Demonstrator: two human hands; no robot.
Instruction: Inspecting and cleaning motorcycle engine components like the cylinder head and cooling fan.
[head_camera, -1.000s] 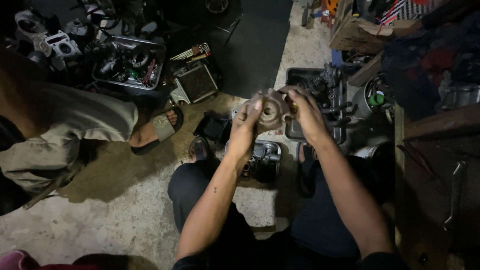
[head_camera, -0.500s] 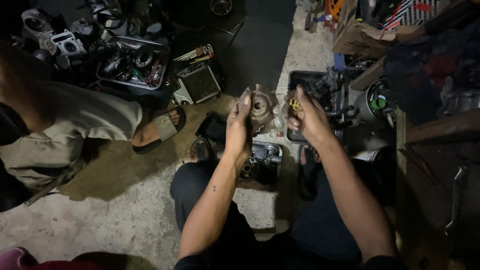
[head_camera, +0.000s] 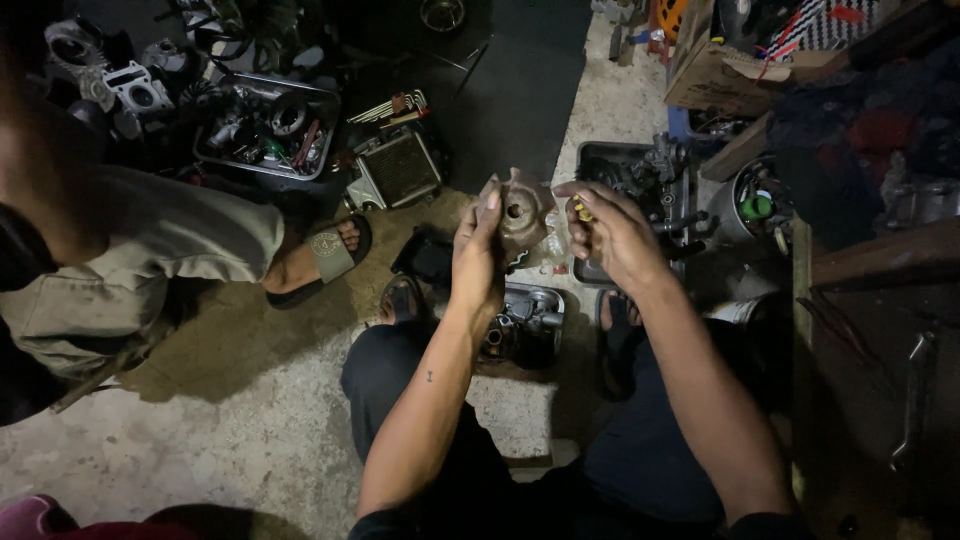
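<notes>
Left hand (head_camera: 478, 262) gripped round metal hub part (head_camera: 522, 215) upright; right hand (head_camera: 612, 235) pinched small yellow piece (head_camera: 581, 210) just beside it, above engine casing (head_camera: 525, 322).

- Two hands of the person: left hand (head_camera: 478, 262), right hand (head_camera: 612, 235).
- One round metal engine part (head_camera: 524, 212), with one centre hole, in the left hand.
- One small yellow piece (head_camera: 580, 210) at the right hand's fingers.
- One engine casing (head_camera: 527, 322) on the floor.
- Two trays of parts: a metal tray (head_camera: 268, 130) and a dark tray (head_camera: 640, 180).
- One small finned radiator (head_camera: 398, 168).
- One cardboard box (head_camera: 715, 70).
- One sandalled foot (head_camera: 318, 255) of another person.
</notes>
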